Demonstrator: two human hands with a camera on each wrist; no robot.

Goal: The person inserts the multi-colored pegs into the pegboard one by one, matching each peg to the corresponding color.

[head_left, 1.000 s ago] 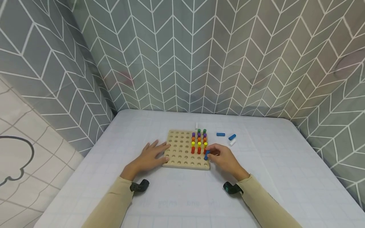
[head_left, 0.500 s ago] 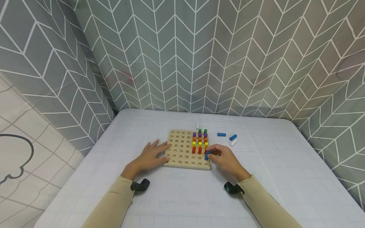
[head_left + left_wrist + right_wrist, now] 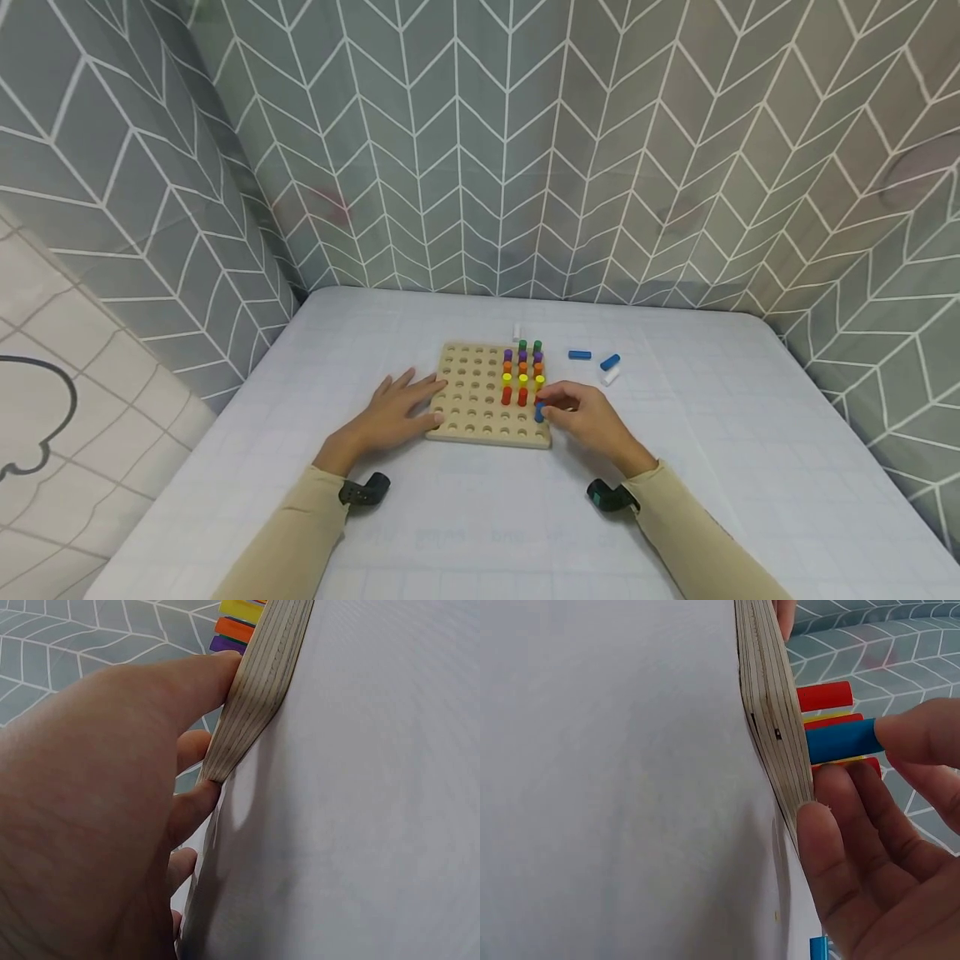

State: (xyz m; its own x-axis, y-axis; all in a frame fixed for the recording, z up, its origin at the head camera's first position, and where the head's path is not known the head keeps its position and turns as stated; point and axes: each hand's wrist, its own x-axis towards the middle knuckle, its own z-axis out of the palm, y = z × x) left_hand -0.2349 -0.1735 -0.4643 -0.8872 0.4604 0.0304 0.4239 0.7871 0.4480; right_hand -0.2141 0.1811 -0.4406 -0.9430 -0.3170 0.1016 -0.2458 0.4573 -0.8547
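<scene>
A wooden pegboard with rows of holes lies on the table. Near its front right corner my right hand pinches a blue peg; in the right wrist view this blue peg stands straight out of the board, a digit at its top end. Behind it on the right side stand red, yellow, orange, purple and green pegs. My left hand rests on the board's left edge with spread fingers, its thumb against the edge in the left wrist view.
Two loose blue pegs, one lying crosswise and one slanted, are right of the board beside a white peg. Another white peg lies behind the board. A patterned curtain hangs behind the white table.
The blue peg in my right hand has gone from leaning to upright, shifting slightly left and down at the board. My left hand stays in place on the board.
</scene>
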